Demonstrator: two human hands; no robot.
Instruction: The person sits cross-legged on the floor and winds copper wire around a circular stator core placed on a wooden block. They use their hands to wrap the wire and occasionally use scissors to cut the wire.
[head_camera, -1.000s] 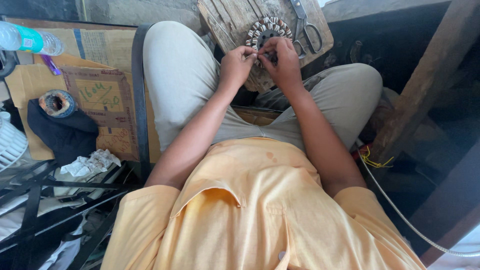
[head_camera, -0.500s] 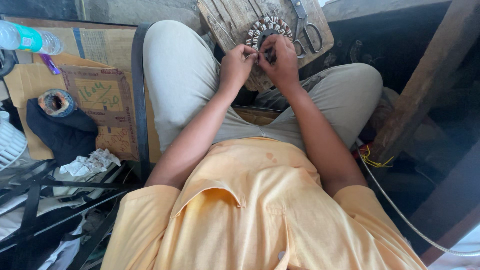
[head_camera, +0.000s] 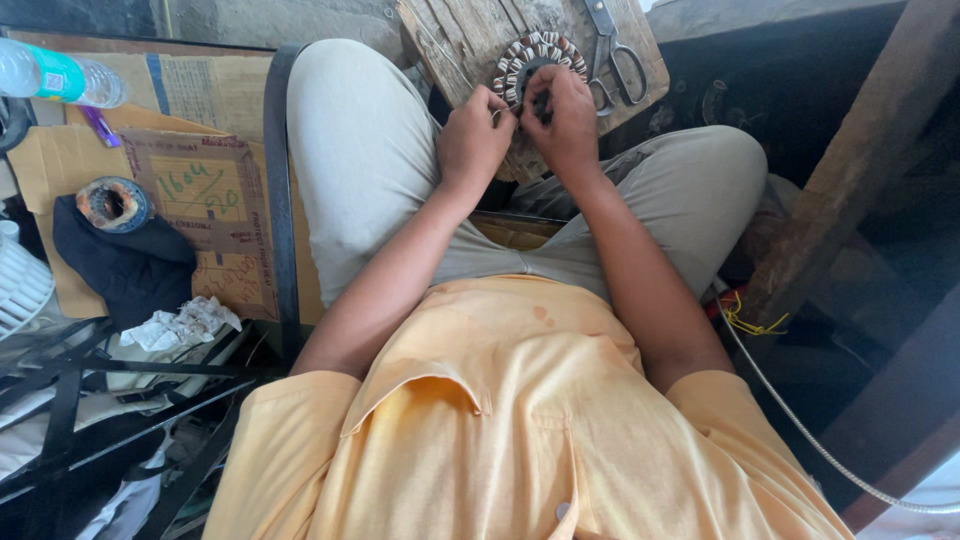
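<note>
A: Where are the hands?

B: Top centre of the frame, both on a round wound coil ring (head_camera: 535, 62) — brown and white segments around a dark centre. It lies on a weathered wooden board (head_camera: 455, 40) set across the person's knees.

A: State of the fingers?

B: Left hand (head_camera: 475, 140) is curled, fingers closed at the ring's lower left edge; whether they pinch a wire there is too small to tell. Right hand (head_camera: 568, 120) lies over the ring's lower right part, fingers bent and pressed onto it, covering its centre.

A: Anything else on the board?

B: A pair of scissors (head_camera: 615, 50), just beside the ring on its right, blades pointing to the top edge, not touched.

A: And the surroundings?

B: Left of the frame — flattened cardboard (head_camera: 200, 190) on the floor. On it, upper left, a clear plastic bottle (head_camera: 60, 75) lying on its side, and below that a second ring-shaped part (head_camera: 112, 203) resting on a dark cloth (head_camera: 130, 270). A crumpled white rag (head_camera: 180, 325) sits near the cloth. A thin grey cable (head_camera: 800, 425) runs along the lower right.
</note>
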